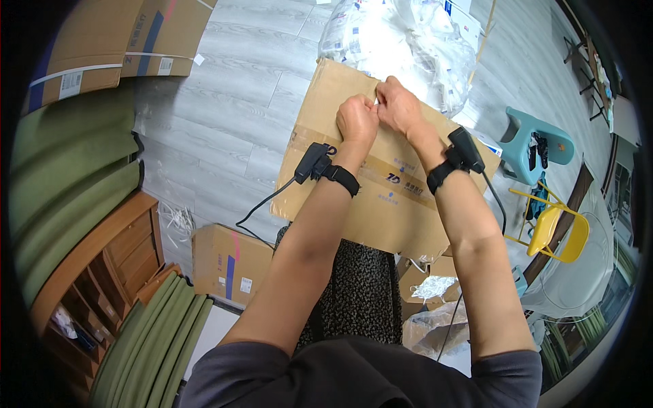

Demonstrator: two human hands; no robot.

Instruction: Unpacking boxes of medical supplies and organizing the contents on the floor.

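The person stood over a flat brown cardboard box (381,177) that rested across their lap or knees, above the grey plank floor (224,122). Both hands met at the box's far edge: the left hand (356,119) was curled tight into a pinch, and the right hand (398,105) was closed just beside it, touching it, the fingertips of both nipped on something small and pale at the edge. It may have been a tape end or a scrap of film; I could not tell which. Each wrist wore a black strap with a small black device and a trailing cable.

A strip of clear tape (401,178) ran across the box's face. To my eye the cardboard looked stiff but light, likely to flex if gripped by one corner, so the long edges seemed the better place to take hold. The tape would be slick and thin, best caught at a lifted end with the nails.

Beyond the box lay a heap of clear plastic bags (401,41). Another taped carton (228,265) sat on the floor to the left, and a yellow folding chair (554,231) stood to the right.
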